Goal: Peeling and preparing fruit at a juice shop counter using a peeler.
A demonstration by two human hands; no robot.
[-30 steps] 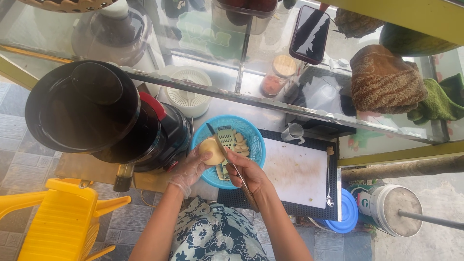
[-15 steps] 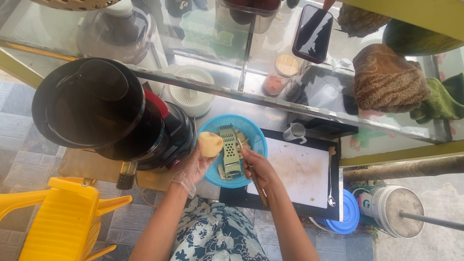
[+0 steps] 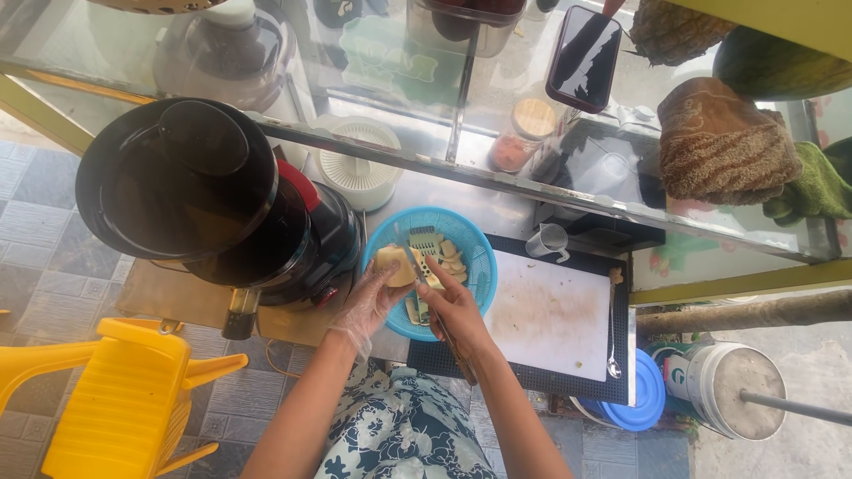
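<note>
Head view, black juicer [image 3: 204, 204] at 9 o'clock, white board [image 3: 550, 315] at 3 o'clock, blue bowl [image 3: 430, 270] centre, gloved left hand [image 3: 368, 306] clamped on pale fruit [image 3: 393, 264] over bowl's 9 o'clock rim, right hand [image 3: 453, 310] closed around knife [image 3: 413, 264], blade touching fruit

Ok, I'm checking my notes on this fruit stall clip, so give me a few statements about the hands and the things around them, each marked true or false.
1. The left hand wears a clear plastic glove. True.
2. The left hand holds a pale peeled piece of fruit over the blue basket. True.
3. The right hand is empty. False: it holds a knife against the fruit.
4. The white cutting board lies left of the basket. False: it lies to its right, on a black mat.
5. The chair at the lower left is red. False: it is yellow.
</note>
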